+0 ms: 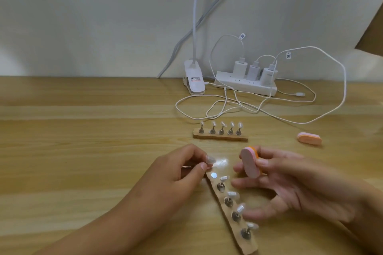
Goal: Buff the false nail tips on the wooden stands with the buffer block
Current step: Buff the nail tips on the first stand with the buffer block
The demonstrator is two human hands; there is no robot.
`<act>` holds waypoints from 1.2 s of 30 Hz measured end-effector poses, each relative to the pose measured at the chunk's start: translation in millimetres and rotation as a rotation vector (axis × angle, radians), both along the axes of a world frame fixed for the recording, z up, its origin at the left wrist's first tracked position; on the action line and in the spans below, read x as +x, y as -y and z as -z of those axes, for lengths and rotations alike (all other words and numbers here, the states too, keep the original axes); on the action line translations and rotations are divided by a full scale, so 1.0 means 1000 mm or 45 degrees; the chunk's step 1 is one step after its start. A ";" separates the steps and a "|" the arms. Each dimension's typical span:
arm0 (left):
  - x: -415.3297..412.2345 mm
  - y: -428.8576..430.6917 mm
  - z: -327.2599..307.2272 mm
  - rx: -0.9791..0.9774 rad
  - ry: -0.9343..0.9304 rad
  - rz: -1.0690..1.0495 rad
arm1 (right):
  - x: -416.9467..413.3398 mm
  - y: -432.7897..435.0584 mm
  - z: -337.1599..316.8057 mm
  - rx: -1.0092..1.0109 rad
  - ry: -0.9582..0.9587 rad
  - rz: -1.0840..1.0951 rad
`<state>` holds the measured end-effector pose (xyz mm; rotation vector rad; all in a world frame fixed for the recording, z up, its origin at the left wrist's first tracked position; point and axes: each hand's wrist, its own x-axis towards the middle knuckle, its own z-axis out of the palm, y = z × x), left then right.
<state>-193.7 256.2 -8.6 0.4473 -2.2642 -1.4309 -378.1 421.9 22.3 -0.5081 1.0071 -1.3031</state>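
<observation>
A near wooden stand runs diagonally between my hands, with several clear nail tips on metal pegs. Its top slot shows a bare round magnet. My left hand pinches one nail tip on its peg, lifted just above that slot. My right hand holds a pink and orange buffer block upright between thumb and forefinger, a short way right of the held tip and apart from it. The other fingers are spread over the stand. A second stand with several tips lies farther back.
A second pink buffer block lies at the right on the wooden table. Behind are a white power strip with three chargers, looping white cables and a white clip lamp base against the wall.
</observation>
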 end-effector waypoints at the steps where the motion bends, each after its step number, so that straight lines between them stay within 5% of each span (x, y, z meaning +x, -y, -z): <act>1: 0.002 -0.001 0.000 0.028 -0.003 0.022 | -0.001 -0.001 0.000 -0.003 0.021 -0.037; 6: -0.004 -0.006 -0.002 0.158 -0.046 0.067 | 0.002 0.003 0.001 -0.058 -0.226 0.125; 11: -0.025 -0.002 -0.009 0.318 -0.101 0.034 | 0.014 0.015 0.013 -0.267 -0.957 0.612; 14: -0.029 0.004 -0.009 0.371 -0.108 -0.001 | 0.021 0.025 0.020 -0.421 -1.224 0.659; 23: -0.020 0.001 -0.002 0.331 -0.097 0.123 | 0.016 0.018 0.026 -0.650 -1.592 0.633; 36: -0.023 0.003 0.002 0.223 -0.134 0.155 | 0.012 0.025 0.026 -0.502 -1.514 0.567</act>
